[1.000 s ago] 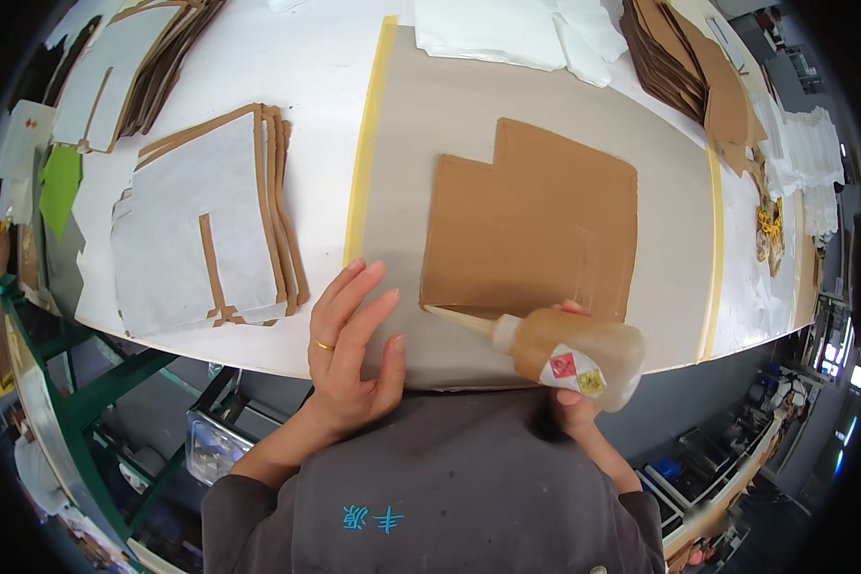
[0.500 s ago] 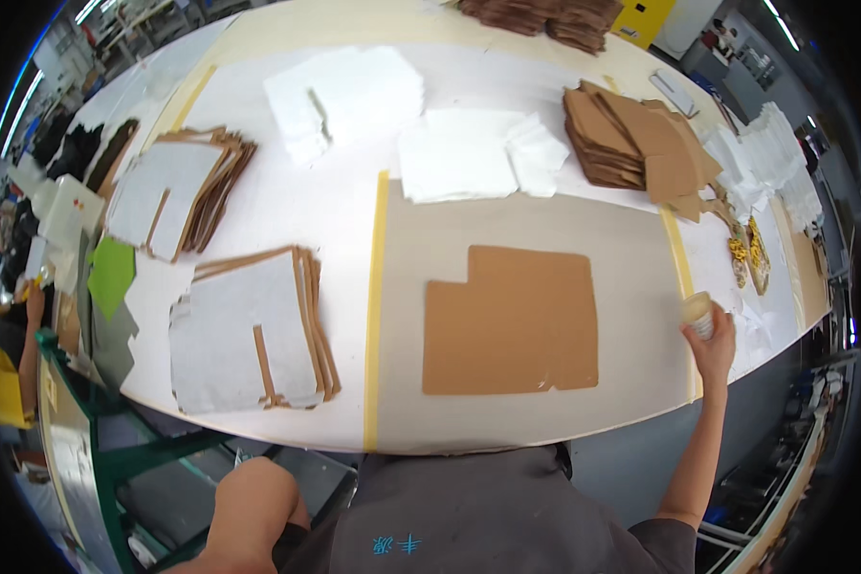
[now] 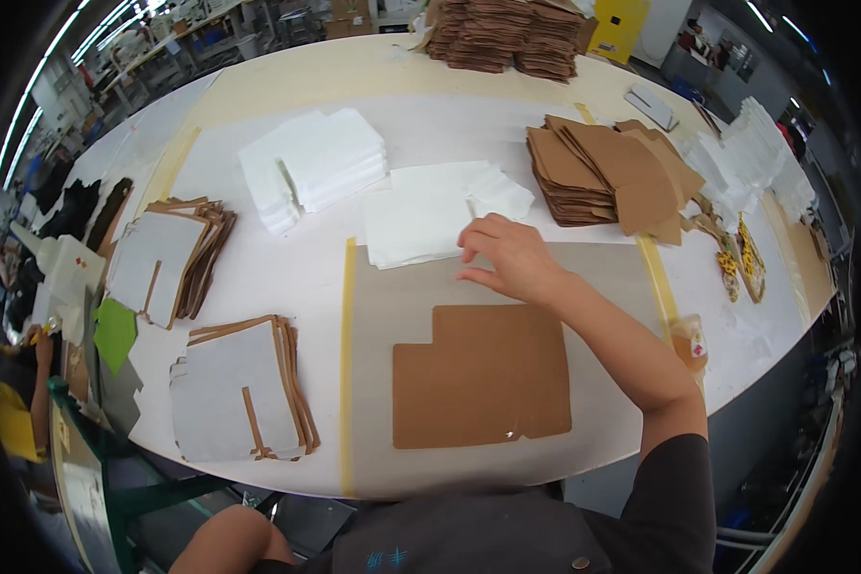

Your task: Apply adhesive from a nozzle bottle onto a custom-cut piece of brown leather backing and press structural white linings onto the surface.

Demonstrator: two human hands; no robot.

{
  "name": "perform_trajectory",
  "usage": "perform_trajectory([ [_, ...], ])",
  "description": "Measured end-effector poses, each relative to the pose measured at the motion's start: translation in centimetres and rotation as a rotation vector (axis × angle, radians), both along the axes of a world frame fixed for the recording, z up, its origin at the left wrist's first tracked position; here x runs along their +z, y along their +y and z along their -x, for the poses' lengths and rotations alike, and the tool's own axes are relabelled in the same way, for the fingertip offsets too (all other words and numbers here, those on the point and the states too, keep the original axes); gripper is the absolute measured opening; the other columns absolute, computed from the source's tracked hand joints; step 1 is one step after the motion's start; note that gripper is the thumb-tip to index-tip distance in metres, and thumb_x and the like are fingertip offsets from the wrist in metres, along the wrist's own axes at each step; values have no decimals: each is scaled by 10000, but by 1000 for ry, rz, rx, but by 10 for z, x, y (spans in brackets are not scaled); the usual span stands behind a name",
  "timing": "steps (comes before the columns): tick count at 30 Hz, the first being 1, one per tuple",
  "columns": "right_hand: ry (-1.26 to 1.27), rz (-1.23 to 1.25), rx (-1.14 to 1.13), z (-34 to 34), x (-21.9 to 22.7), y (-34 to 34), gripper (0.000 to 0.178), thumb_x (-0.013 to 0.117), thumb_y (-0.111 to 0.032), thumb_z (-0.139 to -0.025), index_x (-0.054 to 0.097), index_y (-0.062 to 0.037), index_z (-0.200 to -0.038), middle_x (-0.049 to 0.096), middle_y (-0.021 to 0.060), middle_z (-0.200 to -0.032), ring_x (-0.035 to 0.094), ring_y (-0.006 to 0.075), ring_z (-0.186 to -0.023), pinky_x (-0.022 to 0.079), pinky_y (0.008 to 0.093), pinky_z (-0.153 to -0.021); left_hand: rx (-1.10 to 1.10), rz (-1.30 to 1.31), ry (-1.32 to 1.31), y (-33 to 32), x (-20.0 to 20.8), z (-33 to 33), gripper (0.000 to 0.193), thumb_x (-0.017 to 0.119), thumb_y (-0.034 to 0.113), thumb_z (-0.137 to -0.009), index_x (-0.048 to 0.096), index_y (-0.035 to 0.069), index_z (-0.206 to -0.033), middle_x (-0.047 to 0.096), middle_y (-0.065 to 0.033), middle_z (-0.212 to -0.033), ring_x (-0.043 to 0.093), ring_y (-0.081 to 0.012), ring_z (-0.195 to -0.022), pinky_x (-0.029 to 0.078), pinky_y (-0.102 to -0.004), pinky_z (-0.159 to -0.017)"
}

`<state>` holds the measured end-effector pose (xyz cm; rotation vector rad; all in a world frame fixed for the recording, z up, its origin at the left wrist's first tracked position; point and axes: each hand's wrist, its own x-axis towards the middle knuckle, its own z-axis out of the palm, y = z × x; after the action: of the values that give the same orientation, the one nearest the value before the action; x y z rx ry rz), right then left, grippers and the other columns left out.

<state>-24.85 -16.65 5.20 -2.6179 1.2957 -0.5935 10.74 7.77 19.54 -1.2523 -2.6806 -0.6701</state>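
Observation:
My right hand (image 3: 509, 256) hovers at the near right corner of a low pile of white sheets (image 3: 416, 210). Its thumb and fingers are apart, with nothing seen between them; it cannot be told whether the fingertips touch the sheets. Below that forearm, on the grey mat (image 3: 368, 402), lies a flat brown piece (image 3: 483, 387) with a notch at its far left corner. A small tub (image 3: 689, 342) with a white and red label stands by the mat's right edge. My left hand is out of view; only the bent left arm (image 3: 230, 545) shows at the lower edge.
Grey-faced brown pieces lie in a near stack (image 3: 225, 392) and a far stack (image 3: 158, 263) on the left. Beyond sits a thick white stack (image 3: 320, 158). Brown pieces (image 3: 593, 172) are piled at the right, near yellow-patterned items (image 3: 751, 258). Another person's arm (image 3: 43, 368) is at far left.
My right hand has let go of the small tub at the right edge and moved left and away from me to the white sheets. The view has tilted up slightly.

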Motion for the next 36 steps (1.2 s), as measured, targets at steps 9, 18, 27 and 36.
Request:
perform_trajectory([
  [9, -91, -15, 156, -48, -62, -59, 195, 722, -164, -802, 652, -39, -936, 630, 36, -1039, 598, 208, -932, 518, 325, -793, 1469, -737, -435, -167, -69, 34, 406, 667, 180, -872, 564, 56, -1244, 631, -156, -1144, 602, -325, -1024, 472, -385, -894],
  [18, -484, -710, -15, -47, -51, -89, 204, 703, -176, -855, 636, 13, -813, 644, 60, -1003, 609, 136, -814, 497, 272, -752, 1826, -266, 97, -297, -163, 83, 700, 763, 345, -794, 455, 81, -1364, 551, -145, -1292, 573, -281, -1055, 482, -405, -855],
  [27, -939, -1014, -207, -46, -55, -95, 185, 685, -261, -879, 675, -78, -864, 582, -52, -750, 494, 51, -730, 401, 229, -698, 1866, -701, -91, -331, -179, 101, 558, 739, 361, -811, 575, 30, -1229, 617, -117, -1012, 571, -163, -797, 470, -290, -714],
  [36, -66, -102, -617, 36, 4, -125, 515, 613, -449, -884, 565, -72, -1232, 704, 74, -952, 671, 233, -875, 516, 377, -750, 1931, -957, -284, -351, -193, 96, 202, 665, 214, -867, 661, 13, -867, 619, 12, -732, 495, -57, -646, 394, -248, -580],
])
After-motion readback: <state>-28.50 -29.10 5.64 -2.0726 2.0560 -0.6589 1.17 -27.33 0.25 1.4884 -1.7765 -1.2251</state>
